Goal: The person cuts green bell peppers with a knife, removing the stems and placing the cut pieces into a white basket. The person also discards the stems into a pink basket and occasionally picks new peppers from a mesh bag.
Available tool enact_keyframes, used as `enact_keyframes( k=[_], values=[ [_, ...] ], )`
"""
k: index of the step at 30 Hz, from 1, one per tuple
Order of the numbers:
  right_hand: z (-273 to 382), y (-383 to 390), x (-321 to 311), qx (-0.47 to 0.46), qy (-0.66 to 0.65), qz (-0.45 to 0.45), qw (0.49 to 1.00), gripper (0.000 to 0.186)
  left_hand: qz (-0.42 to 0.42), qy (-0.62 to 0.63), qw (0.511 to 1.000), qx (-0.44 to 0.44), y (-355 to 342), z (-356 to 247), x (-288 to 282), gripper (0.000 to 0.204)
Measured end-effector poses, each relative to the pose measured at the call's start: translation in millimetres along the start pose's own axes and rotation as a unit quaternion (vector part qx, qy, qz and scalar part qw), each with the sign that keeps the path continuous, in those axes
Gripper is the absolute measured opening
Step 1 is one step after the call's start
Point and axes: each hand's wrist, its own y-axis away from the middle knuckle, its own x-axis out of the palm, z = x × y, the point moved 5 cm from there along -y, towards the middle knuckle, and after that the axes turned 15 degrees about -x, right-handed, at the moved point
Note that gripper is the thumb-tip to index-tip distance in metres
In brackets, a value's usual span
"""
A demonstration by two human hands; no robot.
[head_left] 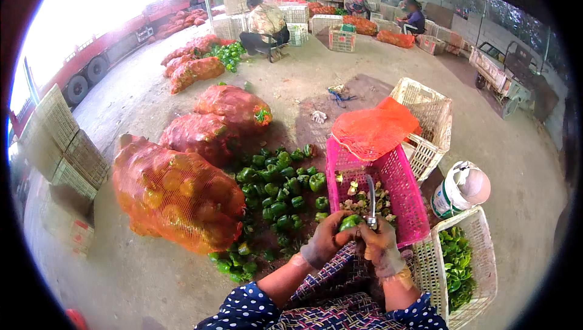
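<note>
Above my lap, my left hand point(326, 240), in a thin glove, is closed around a green bell pepper point(350, 221). Close beside it my right hand point(382, 246), also gloved, grips a curved knife point(371, 194) whose blade points up and away from me. The two hands meet at the pepper, and the knife's handle is mostly hidden in my fingers. Just beyond them stands a pink plastic crate point(410, 204) with pale pepper cores point(381, 201) at the bottom. Many loose green peppers point(280, 191) lie on the ground to the left.
Filled red mesh sacks point(177, 191) stand at left. An orange mesh bag point(378, 128) drapes over the pink crate, beside a cream crate point(432, 105). At right are a white bucket point(460, 189) and a crate of green pieces point(456, 263). Other people point(265, 25) sit farther back.
</note>
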Motion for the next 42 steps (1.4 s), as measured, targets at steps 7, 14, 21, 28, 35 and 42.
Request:
enact_keyframes(
  k=[7, 14, 21, 28, 35, 42],
  values=[
    [80, 21, -8, -0.287, 0.257, 0.046, 0.922, 0.037, -0.006, -0.010, 0.999, 0.050, 3, -49, 45, 0.032],
    [86, 15, -31, -0.313, 0.300, -0.067, 0.899, 0.025, -0.023, 0.077, 0.996, -0.024, -19, -36, 69, 0.025],
    [32, -19, -59, -0.252, 0.122, -0.146, 0.949, 0.020, -0.128, 0.151, 0.974, -0.110, -51, -1, 82, 0.027],
    [-15, -35, -90, -0.192, 0.160, -0.141, 0.958, 0.025, -0.016, 0.223, 0.959, -0.174, -82, 69, 82, 0.030],
    [0, -17, -103, -0.116, -0.095, -0.174, 0.973, 0.026, -0.068, 0.122, 0.969, -0.203, -72, 54, 80, 0.037],
    [19, 9, -124, -0.011, -0.468, -0.237, 0.851, 0.021, -0.089, -0.334, 0.922, 0.173, -46, 4, 138, 0.038]
  ],
)
